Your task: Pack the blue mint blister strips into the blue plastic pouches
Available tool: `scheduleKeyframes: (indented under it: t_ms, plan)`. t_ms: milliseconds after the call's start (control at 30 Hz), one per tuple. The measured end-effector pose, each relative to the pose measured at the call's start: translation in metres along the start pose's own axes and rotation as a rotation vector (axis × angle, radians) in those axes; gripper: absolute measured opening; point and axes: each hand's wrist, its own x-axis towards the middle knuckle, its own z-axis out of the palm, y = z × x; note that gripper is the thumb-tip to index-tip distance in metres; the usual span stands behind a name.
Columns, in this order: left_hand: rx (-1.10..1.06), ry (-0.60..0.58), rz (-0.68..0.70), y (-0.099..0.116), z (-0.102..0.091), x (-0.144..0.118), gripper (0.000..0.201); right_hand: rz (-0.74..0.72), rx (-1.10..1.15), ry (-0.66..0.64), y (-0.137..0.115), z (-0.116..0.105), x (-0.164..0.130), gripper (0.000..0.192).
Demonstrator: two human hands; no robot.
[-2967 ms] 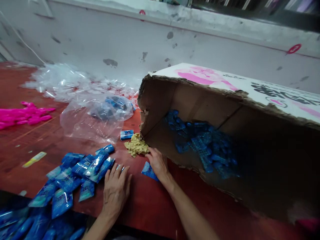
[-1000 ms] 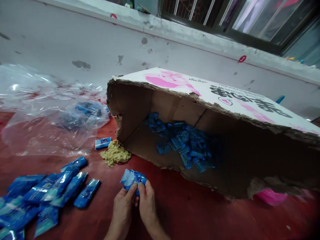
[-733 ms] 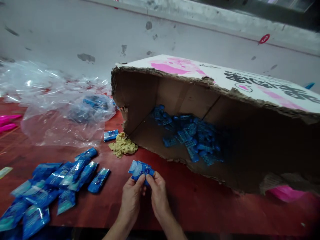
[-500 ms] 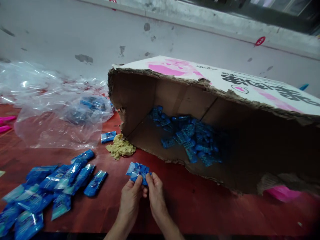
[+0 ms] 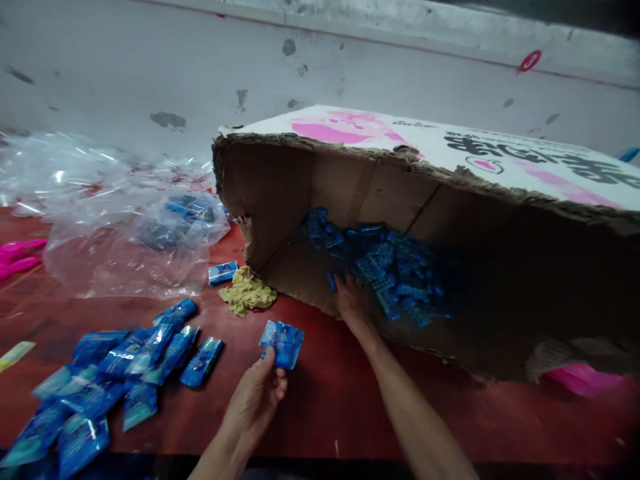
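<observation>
While 1 blue sachet [image 5: 283,343] is being pinched in the left hand [image 5: 255,400], the open right hand [image 5: 353,303] is being reached into the tipped cardboard box [image 5: 280,200] among loose blue packets [image 5: 400,273].

Red bench [image 5: 350,407] running left to right, bearing a torn cardboard box [image 5: 450,200] tipped on its side at right. Near left, a spread of blue packets [image 5: 120,373]; farther left, clear plastic bags [image 5: 125,233], pink pieces [image 5: 17,257]. Beside the box's left corner, a crumpled tan wad [image 5: 247,293] and one small blue packet [image 5: 223,272].
</observation>
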Motion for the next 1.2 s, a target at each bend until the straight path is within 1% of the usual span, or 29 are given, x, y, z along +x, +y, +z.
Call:
scheduleKeyframes:
  t_ms: [67, 167, 267, 400, 467, 500, 533, 567, 633, 700, 767, 800, 900, 1000, 1100, 1200]
  plan:
    - [-0.023, 0.013, -0.048, 0.002, -0.001, -0.004, 0.017, -0.035, -0.082, -0.032, 0.006, 0.004, 0.008, 0.03]
    - [-0.05, 0.027, -0.087, 0.004, -0.003, -0.005, 0.02, -0.095, -0.177, -0.067, 0.003, 0.009, 0.002, 0.026]
    - [-0.075, 0.046, -0.1, 0.003, -0.004, -0.005, 0.02, -0.171, -0.217, -0.107, -0.006, 0.008, -0.017, 0.028]
    - [-0.067, 0.049, -0.081, 0.0, -0.004, -0.006, 0.019, -0.265, -0.206, -0.142, -0.013, -0.003, -0.049, 0.043]
    - [-0.06, 0.04, -0.068, -0.002, -0.006, -0.006, 0.015, -0.318, -0.104, -0.211, -0.012, -0.008, -0.066, 0.043]
    - [-0.061, 0.038, -0.067, -0.002, -0.007, -0.006, 0.012, -0.313, -0.014, -0.251, -0.01, -0.01, -0.073, 0.041]
    - [-0.064, 0.036, -0.068, -0.003, -0.007, -0.005, 0.01, -0.276, 0.106, -0.275, -0.009, -0.011, -0.08, 0.039]
    - [-0.07, 0.036, -0.07, -0.004, -0.008, -0.005, 0.008, -0.207, 0.255, -0.281, -0.008, -0.012, -0.086, 0.036]
    - [-0.081, 0.036, -0.076, -0.005, -0.008, -0.005, 0.007, -0.04, 0.627, -0.263, -0.008, -0.013, -0.096, 0.033]
    - [-0.08, 0.029, -0.082, -0.006, -0.007, -0.005, 0.008, 0.078, 0.994, -0.262, -0.012, -0.012, -0.105, 0.033]
    - [-0.067, 0.012, -0.083, -0.007, -0.007, -0.006, 0.011, 0.107, 1.256, -0.285, -0.019, -0.009, -0.112, 0.034]
    - [-0.059, -0.002, -0.076, -0.008, -0.007, -0.006, 0.013, 0.107, 1.333, -0.286, -0.022, -0.007, -0.115, 0.034]
    - [-0.039, -0.037, -0.045, -0.01, -0.009, -0.008, 0.016, 0.092, 1.42, -0.246, -0.031, -0.002, -0.12, 0.032]
    - [-0.025, -0.045, -0.015, -0.012, -0.012, -0.008, 0.017, 0.072, 1.402, -0.205, -0.034, -0.001, -0.121, 0.032]
    - [-0.027, -0.06, 0.015, -0.014, -0.014, -0.007, 0.019, 0.055, 1.398, -0.191, -0.035, -0.002, -0.122, 0.031]
    - [-0.032, -0.077, 0.036, -0.014, -0.014, -0.007, 0.022, 0.049, 1.387, -0.16, -0.035, 0.002, -0.126, 0.031]
